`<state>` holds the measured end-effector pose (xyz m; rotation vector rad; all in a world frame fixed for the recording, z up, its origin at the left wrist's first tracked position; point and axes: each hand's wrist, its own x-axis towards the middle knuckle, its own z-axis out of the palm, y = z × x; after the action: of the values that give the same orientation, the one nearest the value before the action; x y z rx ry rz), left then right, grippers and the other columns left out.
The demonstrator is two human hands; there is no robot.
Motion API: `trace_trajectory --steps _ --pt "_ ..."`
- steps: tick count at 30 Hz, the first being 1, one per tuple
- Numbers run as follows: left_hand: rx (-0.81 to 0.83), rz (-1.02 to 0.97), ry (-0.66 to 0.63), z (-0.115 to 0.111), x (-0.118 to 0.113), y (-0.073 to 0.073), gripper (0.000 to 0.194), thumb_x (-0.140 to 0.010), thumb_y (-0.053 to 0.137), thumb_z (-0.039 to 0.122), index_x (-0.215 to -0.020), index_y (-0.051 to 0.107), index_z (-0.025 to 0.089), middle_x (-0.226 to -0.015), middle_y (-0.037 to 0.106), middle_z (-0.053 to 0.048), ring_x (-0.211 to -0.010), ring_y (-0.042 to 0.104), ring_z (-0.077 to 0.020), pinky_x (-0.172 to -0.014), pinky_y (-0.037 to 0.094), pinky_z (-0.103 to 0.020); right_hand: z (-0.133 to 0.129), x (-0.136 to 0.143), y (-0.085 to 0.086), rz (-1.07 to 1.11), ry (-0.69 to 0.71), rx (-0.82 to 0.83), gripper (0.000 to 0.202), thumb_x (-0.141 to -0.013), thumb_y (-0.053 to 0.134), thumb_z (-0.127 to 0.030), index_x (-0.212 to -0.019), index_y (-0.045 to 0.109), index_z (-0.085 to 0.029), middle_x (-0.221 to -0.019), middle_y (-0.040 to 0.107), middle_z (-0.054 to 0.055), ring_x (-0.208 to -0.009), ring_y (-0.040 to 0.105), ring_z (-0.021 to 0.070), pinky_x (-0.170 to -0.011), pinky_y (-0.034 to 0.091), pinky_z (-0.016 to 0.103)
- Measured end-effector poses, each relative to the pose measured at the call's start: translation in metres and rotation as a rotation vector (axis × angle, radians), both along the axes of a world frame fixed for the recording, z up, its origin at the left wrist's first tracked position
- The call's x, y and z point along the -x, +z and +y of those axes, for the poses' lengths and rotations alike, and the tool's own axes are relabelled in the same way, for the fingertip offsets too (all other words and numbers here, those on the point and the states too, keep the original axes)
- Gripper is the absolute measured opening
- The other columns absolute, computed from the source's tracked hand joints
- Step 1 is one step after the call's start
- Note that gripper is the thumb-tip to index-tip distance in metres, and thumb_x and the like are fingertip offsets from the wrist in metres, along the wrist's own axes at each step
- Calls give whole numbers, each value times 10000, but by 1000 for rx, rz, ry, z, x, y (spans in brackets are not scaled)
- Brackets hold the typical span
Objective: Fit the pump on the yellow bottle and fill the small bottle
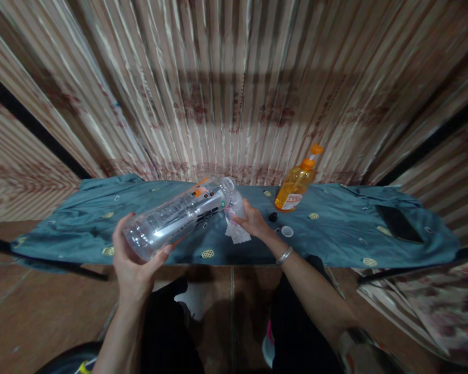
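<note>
A large clear plastic bottle with a silver and orange label lies tilted in the air, its neck lower right of nothing but beside a smaller container. My left hand is closed around its base end. The big bottle's mouth meets the top of a small translucent bottle, which my right hand grips from the right side. Whether liquid passes between them I cannot tell. Just below the small bottle, a crumpled white tissue rests on the cloth.
An orange pump bottle stands on the cloth-covered table at the right. A black cap and a white round lid lie near my right hand. Farther right is a dark phone. A pleated curtain hangs behind.
</note>
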<state>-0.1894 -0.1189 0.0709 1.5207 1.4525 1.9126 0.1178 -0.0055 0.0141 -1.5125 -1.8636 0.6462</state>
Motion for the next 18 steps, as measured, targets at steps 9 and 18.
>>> trace_trajectory --steps 9,18 --pt "32 -76 0 -1 -3 5 1028 -539 1030 481 -1472 654 271 -1368 702 -115 -1304 671 -432 -1163 558 -658 -1 3 2 -9 -29 15 459 -950 821 -252 -1353 606 -208 -1118 780 74 -1081 782 285 -941 586 370" --pt "4 20 2 0 1 -2 1003 -637 997 526 -1534 627 272 -1416 689 -127 -1315 688 -424 -1137 592 -633 0 2 2 -6 -27 9 471 -934 829 -242 -1350 609 -211 -1124 783 70 -1069 784 279 -936 590 364"
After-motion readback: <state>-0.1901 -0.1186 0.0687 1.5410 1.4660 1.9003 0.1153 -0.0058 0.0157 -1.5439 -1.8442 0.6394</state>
